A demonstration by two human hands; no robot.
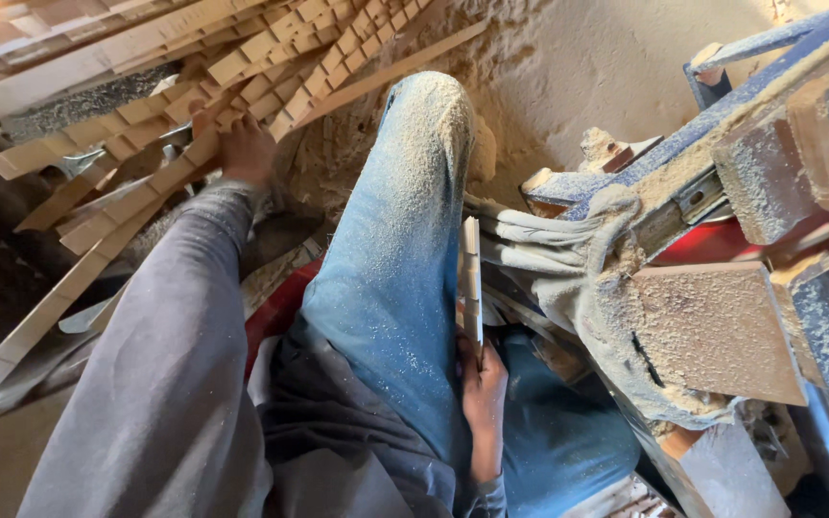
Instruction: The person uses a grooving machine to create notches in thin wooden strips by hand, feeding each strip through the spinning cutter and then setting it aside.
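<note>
My left hand reaches out at the end of a grey sleeve and closes on a notched wooden strip in a heap of similar strips. My right hand sits low beside my raised knee in sawdust-covered blue jeans. It holds a small stack of thin pale wooden strips upright, edge toward me.
A blue, sawdust-caked machine with wooden blocks and dusty cloth wrapping fills the right side. Sawdust piles against the wall behind. Long loose strips lie at the left. A red seat edge shows under my leg.
</note>
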